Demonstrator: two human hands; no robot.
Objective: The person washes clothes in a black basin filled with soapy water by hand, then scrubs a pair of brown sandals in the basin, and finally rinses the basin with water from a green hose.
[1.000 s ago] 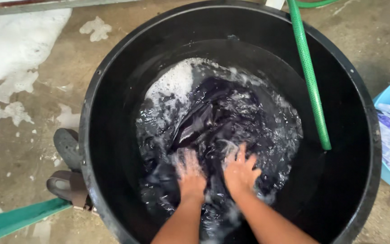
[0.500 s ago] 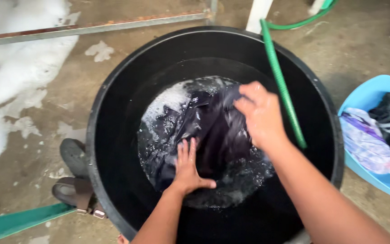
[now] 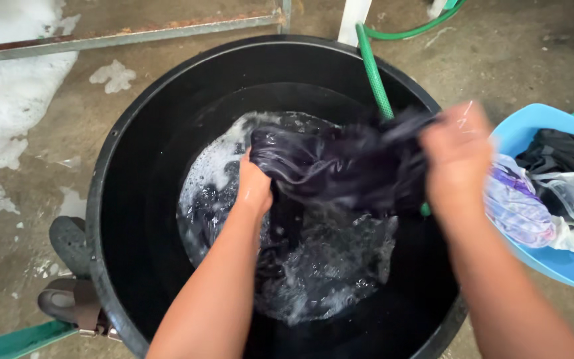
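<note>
A big black round tub (image 3: 134,159) holds soapy water (image 3: 313,279). A wet dark purple garment (image 3: 340,169) is stretched above the water between both hands, its lower part trailing down into the suds. My left hand (image 3: 254,186) grips its left end just over the water. My right hand (image 3: 456,156), blurred, grips the right end near the tub's right rim. A green hose (image 3: 373,73) hangs over the far rim into the tub behind the garment.
A light blue basin (image 3: 566,262) at the right holds black, white and purple clothes (image 3: 553,193). Foam patches (image 3: 8,86) lie on the concrete floor at the left. Dark sandals (image 3: 68,266) sit beside the tub, a rusty metal bar (image 3: 127,33) behind it.
Both hands were pressing the garment in the water. The right hand took an end and pulled it up and right; the left hand now grips the other end, lifting the cloth.
</note>
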